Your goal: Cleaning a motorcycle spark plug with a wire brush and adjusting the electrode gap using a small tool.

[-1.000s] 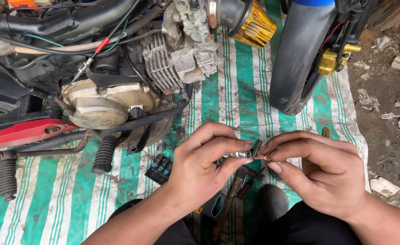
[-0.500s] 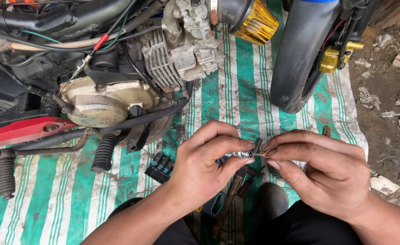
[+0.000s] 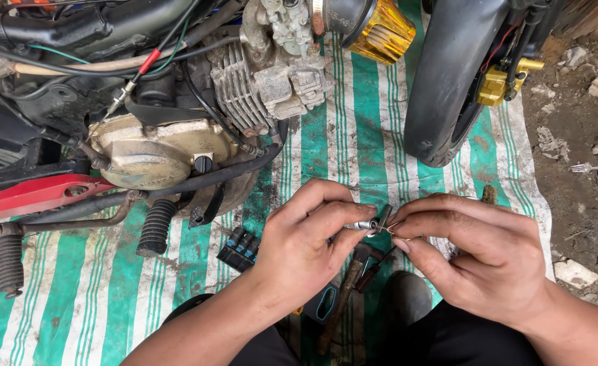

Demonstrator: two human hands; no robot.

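While the left hand (image 3: pixel 306 247) pinches a small metal part (image 3: pixel 367 224), the right hand (image 3: pixel 479 261) grips a thin wire (image 3: pixel 392 226) at its tip.

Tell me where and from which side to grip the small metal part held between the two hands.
Probably grip the small metal part on its silvery cylindrical body, coming from its left end, as the left hand pinches it now. It lies roughly level, and the right hand is working thin wire at its right end, so that end looks best left free.
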